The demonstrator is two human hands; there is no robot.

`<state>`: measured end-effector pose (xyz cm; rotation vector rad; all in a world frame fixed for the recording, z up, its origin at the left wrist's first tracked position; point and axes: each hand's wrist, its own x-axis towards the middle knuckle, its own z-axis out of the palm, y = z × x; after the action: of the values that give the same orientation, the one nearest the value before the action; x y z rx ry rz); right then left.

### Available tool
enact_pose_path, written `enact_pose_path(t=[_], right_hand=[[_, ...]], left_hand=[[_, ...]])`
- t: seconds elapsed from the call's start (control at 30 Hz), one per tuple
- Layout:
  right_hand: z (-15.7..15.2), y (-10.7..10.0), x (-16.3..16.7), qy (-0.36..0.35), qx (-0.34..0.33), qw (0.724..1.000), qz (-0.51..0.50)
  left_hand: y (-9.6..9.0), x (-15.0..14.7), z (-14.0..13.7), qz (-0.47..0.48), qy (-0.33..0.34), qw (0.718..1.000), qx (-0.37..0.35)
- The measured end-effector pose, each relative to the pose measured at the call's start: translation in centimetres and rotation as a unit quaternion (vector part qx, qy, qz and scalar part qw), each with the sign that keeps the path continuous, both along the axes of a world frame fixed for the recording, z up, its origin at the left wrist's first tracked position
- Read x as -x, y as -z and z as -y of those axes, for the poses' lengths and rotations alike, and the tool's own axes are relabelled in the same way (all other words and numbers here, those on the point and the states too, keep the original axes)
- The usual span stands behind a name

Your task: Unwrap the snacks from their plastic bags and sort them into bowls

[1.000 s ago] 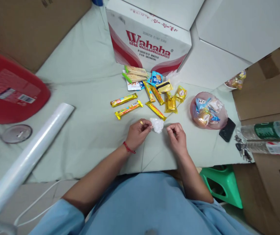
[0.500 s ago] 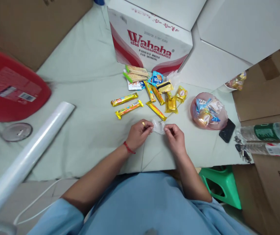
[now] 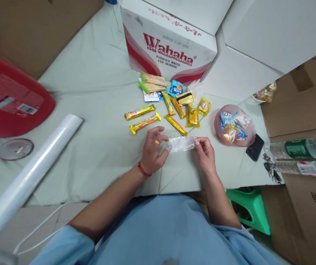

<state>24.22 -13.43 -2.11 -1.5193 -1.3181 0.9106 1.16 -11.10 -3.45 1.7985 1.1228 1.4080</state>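
A crinkled clear plastic bag (image 3: 181, 144) stretches sideways above the table, its right end pinched between the thumb and fingers of my right hand (image 3: 206, 154). At its left end, my left hand (image 3: 151, 152) has thumb and fingers spread apart and appears to hold nothing. Just beyond the bag lies a yellow-wrapped snack bar (image 3: 175, 125). Two more yellow bars, one of them the nearer bar (image 3: 145, 123), lie up and to the left. Behind them are a yellow square packet (image 3: 192, 118), a blue packet (image 3: 177, 88) and green-ended packs (image 3: 153, 82).
A pink bowl (image 3: 216, 125) of wrapped snacks stands at the right, beside a black phone (image 3: 255, 148), keys (image 3: 271, 170) and a plastic bottle (image 3: 297, 148). A Wahaha carton (image 3: 169, 49) is at the back. On the left are a plastic film roll (image 3: 36, 173) and red container (image 3: 14, 99).
My left hand has let go of the bag and spread its fingers. My right hand has moved slightly right, and the bag, bunched before, is now drawn out longer.
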Motion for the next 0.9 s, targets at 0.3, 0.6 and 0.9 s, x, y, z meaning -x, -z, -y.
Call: enact_pose_path(t=[0.3,0.6,0.9], right_hand=[[-0.1,-0.9,2.5,-0.023,0.024,0.998,-0.062],[-0.5,-1.3,2.3,0.036,0.075,0.979,-0.184],[-0.5,-0.8,2.4,-0.010,0.125,0.974,-0.191]], left_hand=[[0.5,-1.7,0.1,-0.166,0.075,0.983,0.026],[0.6,-1.3,-0.2,-0.121,0.027,0.992,0.032],[0.2,-1.4,0.0,-0.048,0.042,0.996,0.055]])
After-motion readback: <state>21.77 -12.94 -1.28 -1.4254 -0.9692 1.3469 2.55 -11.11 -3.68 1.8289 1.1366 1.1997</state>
